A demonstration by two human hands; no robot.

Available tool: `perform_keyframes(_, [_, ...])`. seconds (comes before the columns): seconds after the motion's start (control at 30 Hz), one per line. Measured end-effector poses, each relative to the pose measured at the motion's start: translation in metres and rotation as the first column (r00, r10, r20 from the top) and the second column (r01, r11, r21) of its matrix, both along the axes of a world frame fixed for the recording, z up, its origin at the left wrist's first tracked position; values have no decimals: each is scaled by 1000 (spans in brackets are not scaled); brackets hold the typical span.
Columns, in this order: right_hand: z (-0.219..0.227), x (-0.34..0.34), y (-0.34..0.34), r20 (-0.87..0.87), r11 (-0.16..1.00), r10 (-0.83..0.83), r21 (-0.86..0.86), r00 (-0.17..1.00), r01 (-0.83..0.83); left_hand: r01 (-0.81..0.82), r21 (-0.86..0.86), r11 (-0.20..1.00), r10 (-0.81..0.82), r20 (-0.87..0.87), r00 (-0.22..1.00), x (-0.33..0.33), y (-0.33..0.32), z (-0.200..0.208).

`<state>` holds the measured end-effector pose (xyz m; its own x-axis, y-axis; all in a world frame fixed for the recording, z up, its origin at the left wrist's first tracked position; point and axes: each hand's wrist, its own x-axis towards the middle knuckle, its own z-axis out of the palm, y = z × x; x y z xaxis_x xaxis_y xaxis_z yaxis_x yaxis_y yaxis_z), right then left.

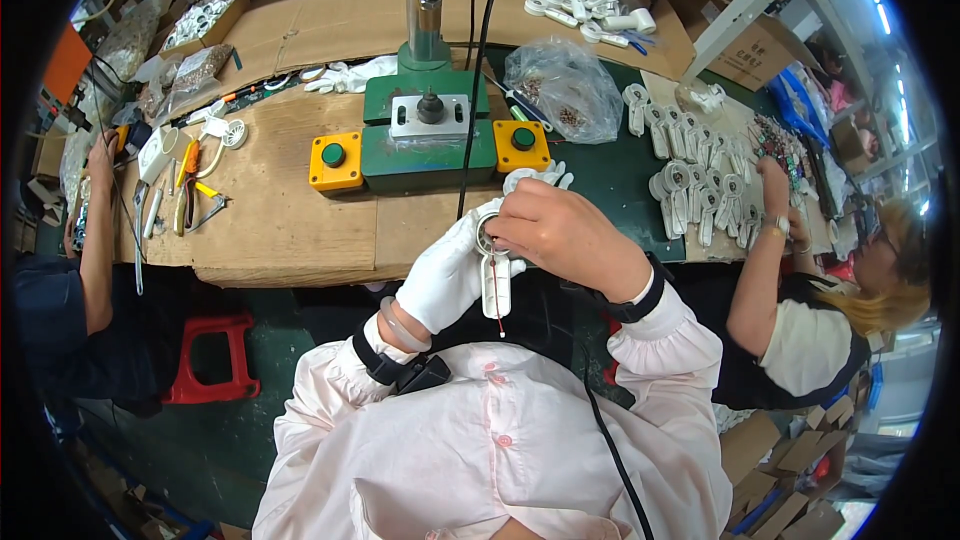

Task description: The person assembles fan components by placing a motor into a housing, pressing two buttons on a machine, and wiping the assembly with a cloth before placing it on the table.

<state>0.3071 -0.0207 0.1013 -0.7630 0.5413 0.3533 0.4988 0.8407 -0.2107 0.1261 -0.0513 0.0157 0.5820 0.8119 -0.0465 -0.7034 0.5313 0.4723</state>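
Observation:
In front of my chest, my left hand, in a white glove, is closed around a white plastic housing with a round ring end and a long handle part. A thin red wire runs along the handle and hangs past its end, with a small pale connector at the tip. My right hand, bare, has its fingers pinched together at the ring end. Whatever lies between those fingertips is hidden. Just beyond both hands is a white glove at the bench edge.
A green press stands ahead, flanked by two yellow button boxes. Beyond sits a clear plastic bag of small parts. Rows of white housings lie at right, near a co-worker's arm. Pliers lie at left.

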Motion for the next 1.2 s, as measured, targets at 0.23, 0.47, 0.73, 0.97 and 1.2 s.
perform_keyframes(0.23, [1, -1, 8, -3, 1000, 21, -3, 1000, -21, -18, 1, 1000, 18, -4, 1000, -3, 5, -1])
perform_keyframes(0.47, [22, -20, 21, -234, 995, -22, -95, 972, 0, -41, 16, 999, 40, 85, 996, -27, 25, 28])
perform_keyframes(0.73, [40, -54, 76, -247, 982, -66, -185, 967, 20, -75, 88, 993, 68, 78, 995, -61, 74, 59])
perform_keyframes(0.97, [28, -77, 109, -78, 925, -343, -201, 936, 322, 23, 58, 998, -23, 2, 1000, -68, 91, 47])
perform_keyframes(1.2, [24, -79, 120, -28, 917, -336, -237, 941, 320, 5, 110, 994, -3, -15, 1000, -63, 98, 35])
